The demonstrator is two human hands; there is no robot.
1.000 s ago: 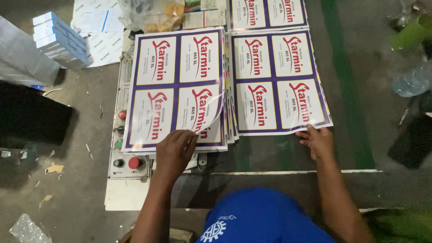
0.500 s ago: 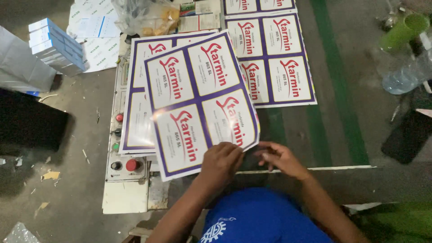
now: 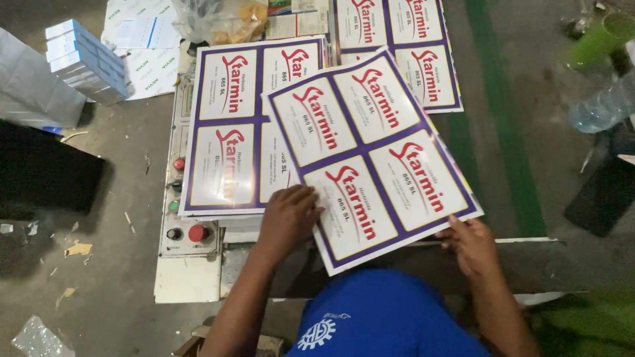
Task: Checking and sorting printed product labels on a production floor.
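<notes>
Label sheet (image 3: 370,155) tilted — long axis up-left.

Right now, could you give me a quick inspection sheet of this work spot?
Surface: grey machine table with a button panel, red buttons showing.
Job's things: one printed sheet of four white labels with purple borders, tilted, held over a stack of like sheets; a second stack behind.
Clutter: blue and white boxes, crumpled clear plastic, clear bottle, green cup, paper scraps on the floor.
Grips: left hand holds the sheet's near left edge; right hand holds its near right corner.
Cables: nothing seen.
Surroundings: concrete floor with a green stripe.
</notes>
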